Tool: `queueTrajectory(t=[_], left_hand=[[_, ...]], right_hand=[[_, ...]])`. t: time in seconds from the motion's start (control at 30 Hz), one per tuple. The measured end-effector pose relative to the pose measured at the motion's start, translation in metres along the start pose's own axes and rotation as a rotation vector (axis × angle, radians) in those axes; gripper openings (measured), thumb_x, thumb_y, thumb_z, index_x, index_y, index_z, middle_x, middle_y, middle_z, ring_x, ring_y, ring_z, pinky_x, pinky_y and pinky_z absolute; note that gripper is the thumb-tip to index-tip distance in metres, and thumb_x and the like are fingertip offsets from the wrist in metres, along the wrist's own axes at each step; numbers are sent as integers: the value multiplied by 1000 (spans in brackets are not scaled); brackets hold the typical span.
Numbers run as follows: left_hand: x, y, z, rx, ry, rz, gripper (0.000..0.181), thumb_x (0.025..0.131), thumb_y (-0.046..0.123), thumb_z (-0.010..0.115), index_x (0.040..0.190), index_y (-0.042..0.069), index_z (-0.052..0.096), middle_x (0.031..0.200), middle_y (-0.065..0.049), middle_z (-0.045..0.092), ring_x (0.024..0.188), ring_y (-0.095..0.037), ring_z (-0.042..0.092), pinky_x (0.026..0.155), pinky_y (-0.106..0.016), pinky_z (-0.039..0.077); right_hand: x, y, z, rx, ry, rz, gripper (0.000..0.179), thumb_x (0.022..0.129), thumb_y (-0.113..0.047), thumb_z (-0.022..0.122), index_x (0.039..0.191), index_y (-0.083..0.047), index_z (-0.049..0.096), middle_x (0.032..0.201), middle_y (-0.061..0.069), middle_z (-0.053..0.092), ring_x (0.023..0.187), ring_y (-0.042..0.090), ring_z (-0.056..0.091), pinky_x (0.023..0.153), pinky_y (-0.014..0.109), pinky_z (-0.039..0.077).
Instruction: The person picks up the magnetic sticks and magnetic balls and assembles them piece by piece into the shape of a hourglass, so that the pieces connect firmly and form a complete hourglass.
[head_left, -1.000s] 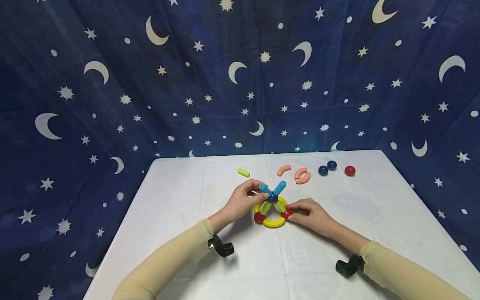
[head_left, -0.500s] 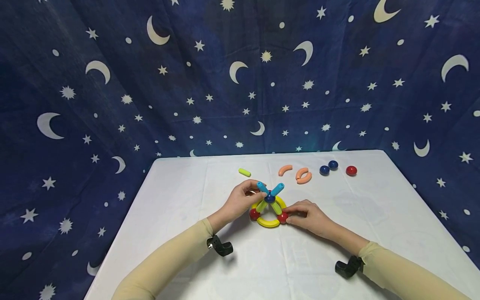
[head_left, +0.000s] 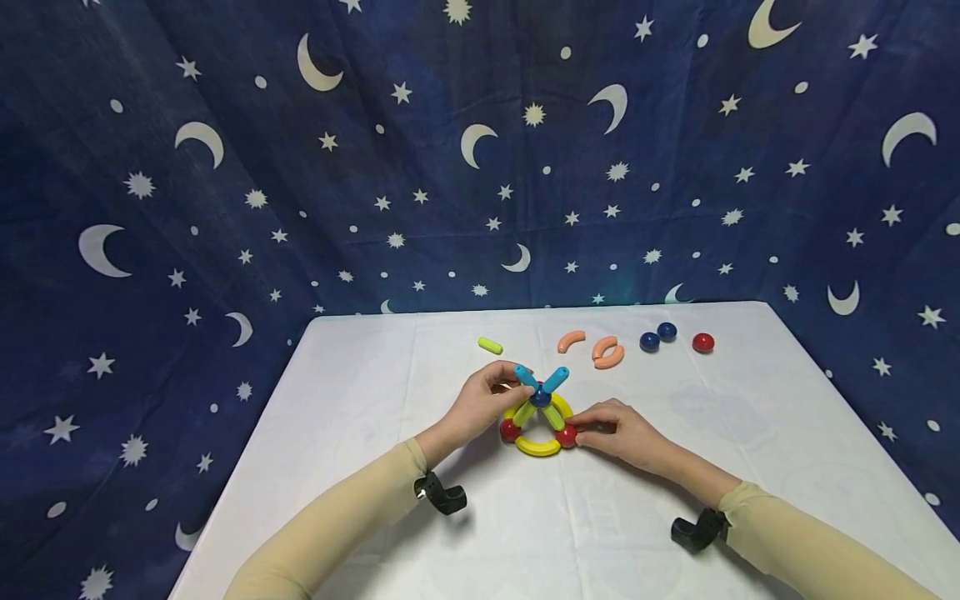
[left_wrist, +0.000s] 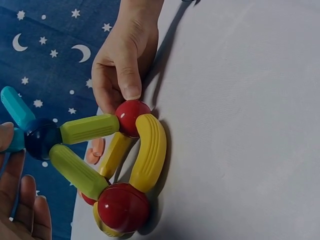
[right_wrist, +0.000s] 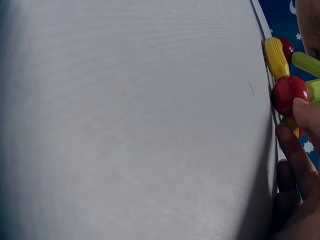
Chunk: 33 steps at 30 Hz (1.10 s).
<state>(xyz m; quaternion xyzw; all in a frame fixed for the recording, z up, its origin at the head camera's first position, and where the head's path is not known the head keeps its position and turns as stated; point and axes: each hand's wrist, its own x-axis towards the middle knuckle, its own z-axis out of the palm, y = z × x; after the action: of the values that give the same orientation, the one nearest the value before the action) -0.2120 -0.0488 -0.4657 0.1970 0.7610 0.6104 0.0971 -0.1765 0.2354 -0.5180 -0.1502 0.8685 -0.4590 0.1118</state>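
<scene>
A toy structure of rods and balls stands on the table. Its base is a ring of curved yellow rods (head_left: pixel 537 447) joined by red balls (head_left: pixel 511 430). From these balls, straight green rods (left_wrist: pixel 90 129) slope up to a dark blue ball (left_wrist: pixel 42 138), which carries light blue rods (head_left: pixel 555 380) pointing upward. My left hand (head_left: pixel 482 402) pinches one light blue rod beside the blue ball, as the left wrist view shows. At the ring's right side, my right hand (head_left: pixel 626 435) holds a red ball (right_wrist: pixel 290 95) between thumb and fingers.
A loose green rod (head_left: pixel 491 345) lies behind the structure. Further right are several curved orange rods (head_left: pixel 572 341), two dark blue balls (head_left: pixel 649 342) and a single red ball (head_left: pixel 702 342). The white table (head_left: pixel 360 375) ends at a dark blue star-patterned cloth (head_left: pixel 420 150).
Over the last second the structure has shifted slightly to the left, with the right hand's fingertips following on its red ball. Both hands keep their hold.
</scene>
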Motion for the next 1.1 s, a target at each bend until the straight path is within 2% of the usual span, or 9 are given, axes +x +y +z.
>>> queueTrajectory(t=[0.13,0.3,0.4,0.5,0.67,0.83,0.97,1.03,1.1], left_hand=[[-1,-1,2,-5,12,-7,22,97,24,74,115,12,69,109,-1,72,100,-24,63,88,-35,50],[-2,-2,3,-15,28,1,20,97,23,73,114,12,71,109,-1,71,102,-23,63,90,-34,51],[-1,-2,3,-19,37,15,20,97,24,73,113,12,71,108,-2,70,103,-21,62,91,-35,50],[-1,-3,4,-27,38,25,20,97,24,73,113,12,71,108,-2,69,102,-19,62,92,-35,50],[-2,-4,5,-27,15,30,21,98,24,72,115,13,70,110,-1,70,103,-17,62,91,-34,49],[-2,-6,6,-32,9,32,21,98,22,72,116,12,70,112,-1,71,105,-18,62,91,-34,49],[-2,-7,5,-33,12,24,21,98,22,72,116,12,70,112,-1,71,104,-18,63,91,-35,49],[-2,-7,5,-24,13,24,21,98,23,72,116,13,70,112,0,71,105,-18,63,91,-34,49],[-2,-6,5,-18,18,19,20,99,22,71,116,12,70,112,-1,70,105,-18,63,92,-35,49]], right_hand=[[0,0,-1,4,-11,-15,29,92,-36,78,119,-25,77,109,-11,71,110,21,53,90,37,48],[1,-1,-7,18,-30,12,27,93,-35,77,118,-24,78,110,-9,71,111,21,56,93,40,49],[2,0,-15,20,-12,48,26,94,-36,75,117,-22,78,111,-6,72,108,20,60,93,40,50],[3,3,-28,13,40,90,27,97,-36,72,116,-17,78,110,-2,73,104,20,63,91,38,50],[-1,24,-62,46,219,148,29,103,-29,63,112,-3,74,101,7,73,90,17,62,76,29,52],[-7,47,-97,64,500,241,33,104,-23,54,112,5,69,92,10,68,78,14,56,63,23,48],[-7,62,-120,34,697,389,41,105,-29,49,125,2,65,108,11,65,87,11,53,67,19,44],[-5,67,-130,26,751,441,44,105,-29,49,134,1,60,117,14,60,93,14,51,70,21,42],[-2,71,-139,16,761,478,49,105,-29,49,144,1,53,127,17,56,101,21,51,72,24,41]])
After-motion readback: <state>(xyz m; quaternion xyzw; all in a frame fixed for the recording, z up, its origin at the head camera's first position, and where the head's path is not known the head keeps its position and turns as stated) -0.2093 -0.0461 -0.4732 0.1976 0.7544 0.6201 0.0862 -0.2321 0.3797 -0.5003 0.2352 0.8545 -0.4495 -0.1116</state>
